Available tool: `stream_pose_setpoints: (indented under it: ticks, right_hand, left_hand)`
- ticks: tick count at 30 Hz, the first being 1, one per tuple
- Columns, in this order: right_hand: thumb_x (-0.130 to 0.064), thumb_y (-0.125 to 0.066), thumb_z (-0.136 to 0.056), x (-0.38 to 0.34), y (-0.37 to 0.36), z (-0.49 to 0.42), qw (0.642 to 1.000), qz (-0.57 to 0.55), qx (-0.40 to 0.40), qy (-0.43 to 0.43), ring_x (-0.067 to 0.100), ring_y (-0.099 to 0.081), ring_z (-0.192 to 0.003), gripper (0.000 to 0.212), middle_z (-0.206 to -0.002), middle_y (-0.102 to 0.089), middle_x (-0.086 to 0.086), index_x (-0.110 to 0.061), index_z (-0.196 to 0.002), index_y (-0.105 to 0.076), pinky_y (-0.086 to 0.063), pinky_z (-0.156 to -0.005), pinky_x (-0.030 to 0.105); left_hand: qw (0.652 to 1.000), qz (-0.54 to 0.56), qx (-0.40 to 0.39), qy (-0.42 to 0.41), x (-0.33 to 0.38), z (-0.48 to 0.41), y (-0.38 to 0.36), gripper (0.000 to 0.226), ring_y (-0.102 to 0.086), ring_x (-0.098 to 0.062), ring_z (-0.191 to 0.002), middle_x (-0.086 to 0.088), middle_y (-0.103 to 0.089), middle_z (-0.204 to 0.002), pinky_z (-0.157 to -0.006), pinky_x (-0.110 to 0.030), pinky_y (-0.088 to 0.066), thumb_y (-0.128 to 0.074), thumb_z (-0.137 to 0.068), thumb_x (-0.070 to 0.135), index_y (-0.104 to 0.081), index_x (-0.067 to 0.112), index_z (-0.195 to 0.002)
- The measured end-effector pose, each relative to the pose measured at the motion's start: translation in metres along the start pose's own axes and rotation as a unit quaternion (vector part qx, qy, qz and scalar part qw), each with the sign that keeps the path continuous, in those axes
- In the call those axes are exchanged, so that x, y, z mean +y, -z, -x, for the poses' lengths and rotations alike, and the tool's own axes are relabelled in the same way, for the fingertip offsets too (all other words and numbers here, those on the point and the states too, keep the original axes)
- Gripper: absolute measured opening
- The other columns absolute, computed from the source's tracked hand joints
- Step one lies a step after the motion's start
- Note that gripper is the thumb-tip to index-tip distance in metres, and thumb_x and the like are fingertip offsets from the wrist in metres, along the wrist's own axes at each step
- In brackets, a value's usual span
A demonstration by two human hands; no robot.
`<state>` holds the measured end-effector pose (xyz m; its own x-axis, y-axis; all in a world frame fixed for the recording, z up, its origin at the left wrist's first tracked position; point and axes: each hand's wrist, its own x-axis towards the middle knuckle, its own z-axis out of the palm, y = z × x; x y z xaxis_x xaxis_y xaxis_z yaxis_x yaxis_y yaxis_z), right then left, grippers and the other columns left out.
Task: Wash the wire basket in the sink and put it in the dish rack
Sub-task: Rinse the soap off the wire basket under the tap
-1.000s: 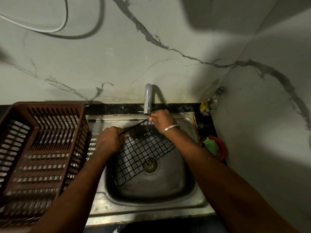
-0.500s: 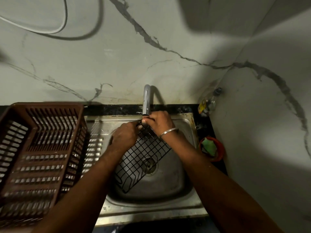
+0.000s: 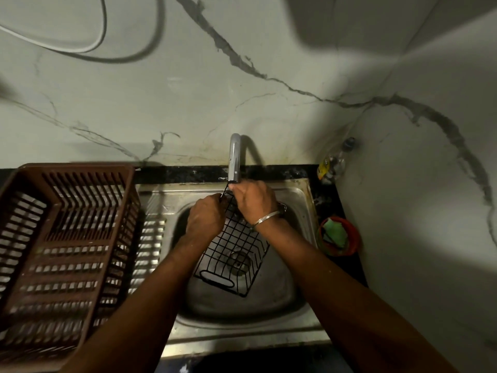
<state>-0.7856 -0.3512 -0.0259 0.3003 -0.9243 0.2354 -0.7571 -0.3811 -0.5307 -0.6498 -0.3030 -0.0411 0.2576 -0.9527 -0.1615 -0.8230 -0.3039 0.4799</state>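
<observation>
One wire basket point(image 3: 236, 254) steeper; two hands point(image 3: 205, 220) point(image 3: 255, 200)

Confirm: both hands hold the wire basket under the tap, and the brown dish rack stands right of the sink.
One point is wrong: the head view shows the brown dish rack left of the sink. The left hand and right hand do hold the wire basket under the tap.

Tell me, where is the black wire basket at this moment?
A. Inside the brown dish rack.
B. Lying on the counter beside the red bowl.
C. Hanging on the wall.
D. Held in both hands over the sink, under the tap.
D: the left hand and right hand grip the wire basket at its upper end, just below the tap, and it hangs tilted over the sink.
</observation>
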Motion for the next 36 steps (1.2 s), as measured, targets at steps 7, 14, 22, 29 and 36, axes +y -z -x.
stream_pose_setpoints:
  ticks: [7, 14, 22, 29, 36]
  right_hand:
    - [-0.008, -0.06, -0.098, 0.001, -0.008, 0.012, 0.999, 0.0, -0.032, 0.044, 0.026, -0.069, -0.087, 0.032, -0.099, -0.073, 0.008, -0.023, -0.125, -0.069, -0.06, -0.072, 0.039]
    - [-0.003, -0.072, -0.091, 0.0, -0.013, 0.02, 0.99, -0.029, -0.049, 0.131, 0.024, -0.074, -0.093, 0.037, -0.104, -0.078, 0.005, -0.02, -0.124, -0.074, -0.062, -0.081, 0.04]
    - [-0.024, -0.063, -0.1, 0.011, -0.006, 0.023, 0.98, 0.073, -0.035, 0.18, 0.03, -0.066, -0.118, 0.031, -0.129, -0.07, 0.011, -0.014, -0.128, -0.069, -0.055, -0.1, 0.043]
    - [-0.018, -0.061, -0.101, 0.011, -0.008, 0.015, 0.983, 0.071, -0.061, 0.157, 0.025, -0.069, -0.108, 0.035, -0.123, -0.071, 0.006, -0.022, -0.135, -0.063, -0.059, -0.089, 0.04]
    - [-0.023, -0.054, -0.1, 0.011, -0.02, -0.004, 0.989, 0.048, -0.056, 0.127, 0.022, -0.072, -0.096, 0.025, -0.105, -0.076, 0.002, -0.024, -0.117, -0.072, -0.059, -0.084, 0.038]
  left_hand:
    - [0.999, 0.007, -0.01, -0.03, -0.008, 0.007, -0.002, 0.023, -0.057, -0.015, -0.071, -0.001, -0.067, -0.085, -0.065, -0.025, -0.042, -0.052, -0.111, 0.025, -0.073, 0.015, -0.113]
    - [0.999, 0.004, -0.041, -0.005, 0.009, 0.002, 0.008, 0.023, -0.069, -0.034, -0.102, -0.014, -0.073, -0.113, -0.078, -0.035, -0.043, -0.054, -0.106, 0.024, -0.063, 0.012, -0.125]
    - [0.999, 0.008, -0.013, -0.044, 0.002, 0.0, 0.003, 0.026, -0.07, -0.032, -0.096, -0.013, -0.076, -0.11, -0.075, -0.033, -0.045, -0.055, -0.106, 0.016, -0.065, 0.016, -0.13]
    - [0.998, -0.049, -0.021, -0.027, 0.0, -0.013, 0.001, 0.019, -0.07, -0.032, -0.095, -0.012, -0.074, -0.107, -0.078, -0.039, -0.053, -0.058, -0.104, 0.02, -0.066, 0.014, -0.12]
    - [0.998, -0.057, -0.024, -0.006, -0.006, -0.028, 0.006, 0.016, -0.075, -0.031, -0.084, -0.013, -0.076, -0.096, -0.08, -0.042, -0.064, -0.055, -0.106, 0.022, -0.068, 0.012, -0.108]
